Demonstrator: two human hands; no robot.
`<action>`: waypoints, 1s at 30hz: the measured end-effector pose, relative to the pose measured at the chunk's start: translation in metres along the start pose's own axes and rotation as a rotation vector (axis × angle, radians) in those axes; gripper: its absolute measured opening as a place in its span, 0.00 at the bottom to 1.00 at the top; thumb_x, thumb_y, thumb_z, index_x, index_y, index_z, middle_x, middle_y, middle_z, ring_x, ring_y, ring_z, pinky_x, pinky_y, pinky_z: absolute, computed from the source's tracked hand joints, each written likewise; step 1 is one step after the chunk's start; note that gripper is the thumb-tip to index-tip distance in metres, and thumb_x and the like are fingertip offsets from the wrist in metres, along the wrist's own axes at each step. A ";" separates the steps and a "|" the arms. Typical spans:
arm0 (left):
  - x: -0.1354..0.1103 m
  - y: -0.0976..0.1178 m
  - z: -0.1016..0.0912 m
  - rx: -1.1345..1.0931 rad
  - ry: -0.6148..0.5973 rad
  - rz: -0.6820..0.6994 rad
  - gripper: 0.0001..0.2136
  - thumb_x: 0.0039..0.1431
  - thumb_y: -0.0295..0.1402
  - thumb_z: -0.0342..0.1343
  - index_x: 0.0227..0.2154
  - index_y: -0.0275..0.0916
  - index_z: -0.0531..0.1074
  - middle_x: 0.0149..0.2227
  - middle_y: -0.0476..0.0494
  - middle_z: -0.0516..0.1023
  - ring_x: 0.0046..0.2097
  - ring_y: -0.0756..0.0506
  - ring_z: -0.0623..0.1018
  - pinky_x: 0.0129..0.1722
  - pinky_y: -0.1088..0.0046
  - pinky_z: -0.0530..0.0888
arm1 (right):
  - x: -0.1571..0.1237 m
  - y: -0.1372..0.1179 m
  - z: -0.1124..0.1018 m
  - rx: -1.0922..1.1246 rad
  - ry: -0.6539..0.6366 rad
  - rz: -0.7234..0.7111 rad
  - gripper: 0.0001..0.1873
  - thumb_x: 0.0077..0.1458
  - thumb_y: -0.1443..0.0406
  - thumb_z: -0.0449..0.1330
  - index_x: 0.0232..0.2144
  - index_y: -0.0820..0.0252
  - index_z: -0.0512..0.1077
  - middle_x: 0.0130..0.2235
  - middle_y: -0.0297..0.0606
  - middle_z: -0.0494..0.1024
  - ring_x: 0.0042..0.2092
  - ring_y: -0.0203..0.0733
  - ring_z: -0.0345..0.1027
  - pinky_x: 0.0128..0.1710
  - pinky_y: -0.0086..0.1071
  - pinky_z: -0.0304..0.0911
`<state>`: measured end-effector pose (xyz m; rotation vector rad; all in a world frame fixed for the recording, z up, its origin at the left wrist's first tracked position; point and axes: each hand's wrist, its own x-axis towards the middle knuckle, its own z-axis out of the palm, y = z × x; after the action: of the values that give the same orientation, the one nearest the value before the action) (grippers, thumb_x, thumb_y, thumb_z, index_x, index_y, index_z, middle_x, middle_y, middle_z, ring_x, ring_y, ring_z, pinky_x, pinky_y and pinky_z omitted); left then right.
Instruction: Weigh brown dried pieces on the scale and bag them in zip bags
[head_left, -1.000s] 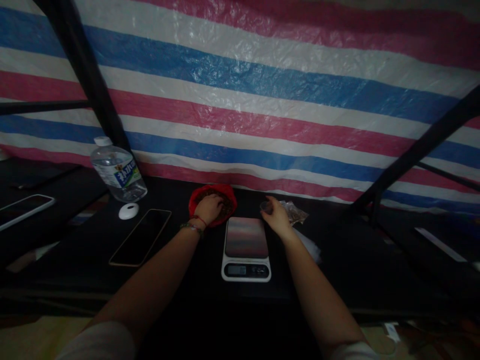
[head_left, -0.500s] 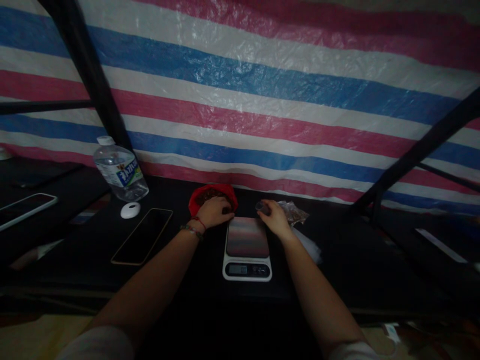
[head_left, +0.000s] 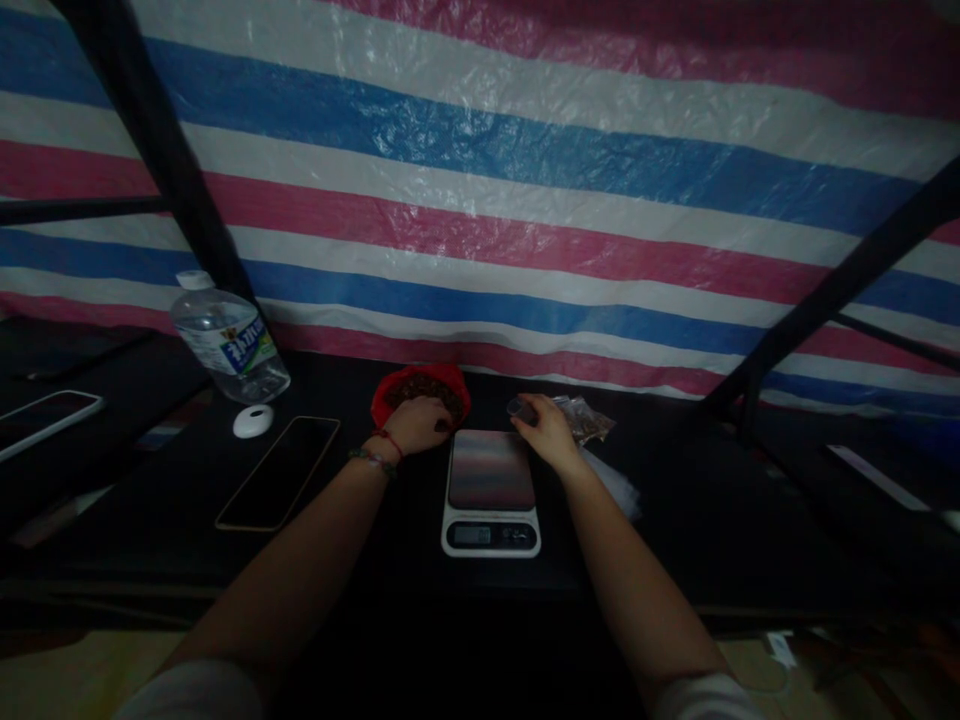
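My left hand (head_left: 418,424), with bracelets at the wrist, reaches into the near side of a red bag (head_left: 381,398) with an open top. Small brown pieces (head_left: 424,388) fill the bag. Its fingers are curled down among them, and whatever they pinch is hidden. My right hand (head_left: 549,432) grips a small clear plastic cup (head_left: 520,408) between thumb and fingers, low over the table. Between my hands lies a white digital kitchen scale (head_left: 491,490) with a shiny plate; its display is too dim to read.
Right of my right hand lie clear plastic bags with brown bits (head_left: 591,420) and a pale plastic sheet (head_left: 615,485). On the left are a black phone (head_left: 279,475), a white earbud case (head_left: 253,421), a clear bottle (head_left: 232,345) and another phone (head_left: 45,420). Striped sheeting stands behind.
The view has shifted slightly, moving everything a little leftward. My left hand has slid a bit left and down at the red bag, uncovering more brown pieces. The right hand keeps the cup.
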<state>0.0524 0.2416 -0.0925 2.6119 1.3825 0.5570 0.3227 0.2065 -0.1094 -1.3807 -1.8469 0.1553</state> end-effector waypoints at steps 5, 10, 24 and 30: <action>0.001 0.005 -0.010 -0.004 0.309 -0.063 0.11 0.58 0.33 0.48 0.34 0.40 0.76 0.40 0.42 0.77 0.43 0.44 0.75 0.46 0.69 0.70 | 0.001 0.000 -0.002 -0.005 0.006 0.022 0.21 0.48 0.65 0.61 0.47 0.58 0.71 0.46 0.44 0.74 0.49 0.47 0.68 0.52 0.43 0.62; 0.001 0.007 -0.010 -0.009 0.428 -0.143 0.11 0.59 0.35 0.48 0.35 0.39 0.75 0.40 0.41 0.77 0.44 0.43 0.74 0.47 0.67 0.70 | 0.000 0.000 -0.002 0.000 0.003 0.025 0.21 0.49 0.65 0.61 0.48 0.58 0.71 0.47 0.44 0.74 0.50 0.47 0.68 0.52 0.43 0.62; 0.003 0.008 -0.003 -0.074 0.260 0.009 0.17 0.62 0.41 0.44 0.35 0.39 0.77 0.38 0.42 0.79 0.41 0.43 0.76 0.44 0.68 0.70 | 0.000 0.003 0.000 -0.017 -0.008 0.024 0.21 0.49 0.64 0.61 0.47 0.59 0.71 0.46 0.45 0.74 0.49 0.47 0.68 0.52 0.42 0.62; 0.000 -0.050 -0.039 0.077 0.391 -0.368 0.15 0.59 0.32 0.45 0.41 0.37 0.76 0.43 0.38 0.79 0.44 0.41 0.77 0.47 0.68 0.70 | -0.001 0.007 0.001 -0.026 0.000 0.038 0.21 0.49 0.64 0.60 0.47 0.62 0.71 0.46 0.47 0.75 0.48 0.47 0.69 0.51 0.42 0.62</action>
<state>-0.0006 0.2680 -0.0708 2.2902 1.9754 1.0073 0.3271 0.2088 -0.1142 -1.4343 -1.8292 0.1509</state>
